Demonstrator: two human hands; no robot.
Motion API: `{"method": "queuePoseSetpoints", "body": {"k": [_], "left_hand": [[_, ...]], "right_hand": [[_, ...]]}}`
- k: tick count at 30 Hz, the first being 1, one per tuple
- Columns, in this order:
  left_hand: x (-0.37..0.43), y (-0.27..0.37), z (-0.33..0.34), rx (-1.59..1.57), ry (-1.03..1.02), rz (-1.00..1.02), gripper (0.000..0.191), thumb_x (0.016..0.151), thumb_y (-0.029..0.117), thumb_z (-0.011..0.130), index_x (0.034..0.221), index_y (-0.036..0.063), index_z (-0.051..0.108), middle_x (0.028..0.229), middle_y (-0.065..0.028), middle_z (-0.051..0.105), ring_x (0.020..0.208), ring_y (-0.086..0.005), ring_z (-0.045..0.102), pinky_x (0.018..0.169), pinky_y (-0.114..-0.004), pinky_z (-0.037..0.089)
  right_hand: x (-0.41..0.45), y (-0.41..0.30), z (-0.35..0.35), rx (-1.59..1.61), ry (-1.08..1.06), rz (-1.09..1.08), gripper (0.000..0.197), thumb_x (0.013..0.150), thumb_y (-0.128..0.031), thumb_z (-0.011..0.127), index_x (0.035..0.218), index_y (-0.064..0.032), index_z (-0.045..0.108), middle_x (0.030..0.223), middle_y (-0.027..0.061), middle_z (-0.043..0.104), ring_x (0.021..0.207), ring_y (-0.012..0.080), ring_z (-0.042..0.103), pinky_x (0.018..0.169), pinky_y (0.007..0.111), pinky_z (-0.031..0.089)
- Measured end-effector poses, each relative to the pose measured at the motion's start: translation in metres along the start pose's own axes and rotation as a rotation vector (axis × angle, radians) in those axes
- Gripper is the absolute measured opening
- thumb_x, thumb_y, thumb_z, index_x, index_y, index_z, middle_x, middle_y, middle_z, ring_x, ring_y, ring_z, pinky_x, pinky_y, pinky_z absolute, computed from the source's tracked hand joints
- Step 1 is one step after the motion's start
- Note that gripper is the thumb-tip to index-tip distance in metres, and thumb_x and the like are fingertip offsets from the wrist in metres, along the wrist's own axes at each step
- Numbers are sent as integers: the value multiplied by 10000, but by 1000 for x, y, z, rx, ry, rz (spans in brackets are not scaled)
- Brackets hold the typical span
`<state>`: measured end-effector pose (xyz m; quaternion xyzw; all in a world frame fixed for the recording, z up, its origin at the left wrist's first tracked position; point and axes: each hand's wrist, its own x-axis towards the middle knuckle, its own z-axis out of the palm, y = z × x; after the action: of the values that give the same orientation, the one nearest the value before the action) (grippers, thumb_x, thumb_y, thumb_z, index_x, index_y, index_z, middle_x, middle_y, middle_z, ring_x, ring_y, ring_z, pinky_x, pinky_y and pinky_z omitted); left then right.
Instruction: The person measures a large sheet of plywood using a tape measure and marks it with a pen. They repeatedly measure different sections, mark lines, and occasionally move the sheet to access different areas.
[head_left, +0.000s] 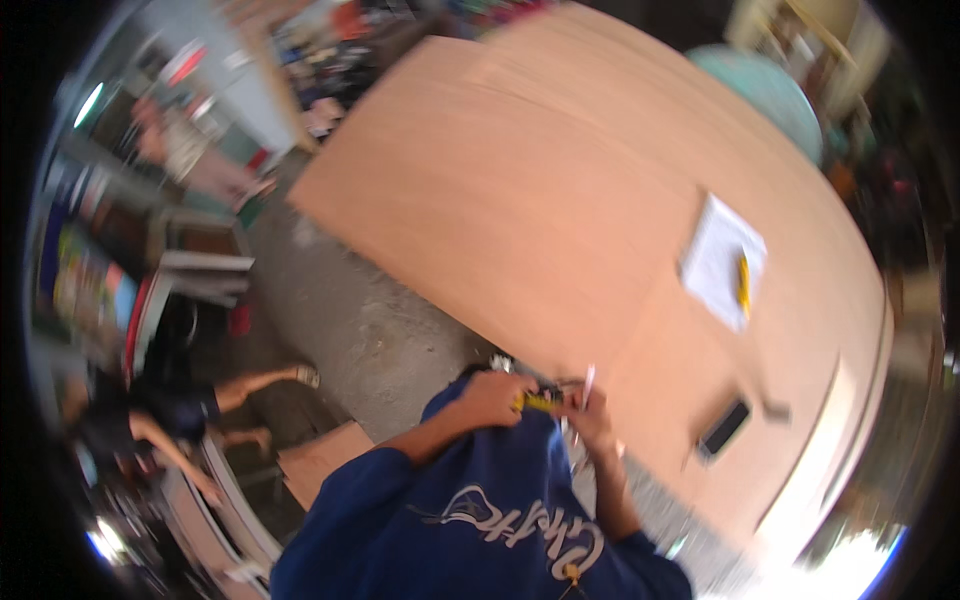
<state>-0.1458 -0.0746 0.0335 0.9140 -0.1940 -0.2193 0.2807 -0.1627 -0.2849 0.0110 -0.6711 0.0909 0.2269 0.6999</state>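
Note:
Both hands are close together in front of my blue shirt, at the near edge of a large plywood sheet (525, 202). My left hand (495, 397) grips a yellow and black tool (538, 403), probably a tape measure, though blur hides its detail. Against the tool's other end, my right hand (592, 420) has its fingers closed. A thin white pen or pencil (589, 379) sticks up from those same right-hand fingers.
On the plywood lie a white paper pad (712, 262) with a yellow tool (743, 285) on it, a smartphone (724, 429), a blurred hammer-like tool (776, 410) and a pale strip (806, 450). People (172, 420) are at left; smaller boards (326, 457) lie below.

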Motion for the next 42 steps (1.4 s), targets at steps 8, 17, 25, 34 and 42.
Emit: {"method": "queuePoseSetpoints", "body": {"k": [8, 17, 25, 34, 42], "left_hand": [[-44, -74, -25, 160, -104, -156, 399, 632, 378, 760, 975, 181, 706, 894, -104, 675, 829, -267, 650, 739, -371, 516], [29, -135, -87, 190, -80, -124, 320, 619, 188, 767, 927, 116, 716, 894, -64, 699, 807, -198, 666, 763, -328, 510], [65, -122, -100, 284, -191, -185, 327, 631, 296, 737, 936, 176, 733, 858, -52, 703, 765, -214, 664, 712, -335, 514], [69, -114, -89, 349, -187, -144, 288, 643, 329, 680, 876, 171, 737, 788, -52, 697, 738, -233, 658, 688, -345, 510], [53, -234, -155, 347, 1, -24, 242, 653, 330, 662, 786, 138, 727, 738, -78, 681, 742, -251, 656, 700, -359, 514]], "right_hand": [[-19, 19, -64, 93, 179, -144, 323, 671, 67, 671, 701, -91, 392, 725, 4, 529, 668, 100, 497, 634, 245, 447], [19, 79, -54, -304, 606, -91, 165, 726, -103, 667, 703, -27, 523, 626, 74, 539, 629, 173, 575, 601, 324, 464], [26, 64, -23, -566, 839, -153, 118, 765, -96, 555, 867, -43, 583, 815, 180, 601, 769, 411, 594, 649, 455, 468], [21, 65, -10, -778, 835, -282, 102, 868, -153, 580, 904, -63, 615, 895, 120, 608, 837, 332, 599, 665, 437, 484], [28, 57, 2, -856, 910, -90, 120, 842, -161, 603, 852, -42, 611, 894, 133, 616, 762, 370, 601, 638, 458, 464]]}}
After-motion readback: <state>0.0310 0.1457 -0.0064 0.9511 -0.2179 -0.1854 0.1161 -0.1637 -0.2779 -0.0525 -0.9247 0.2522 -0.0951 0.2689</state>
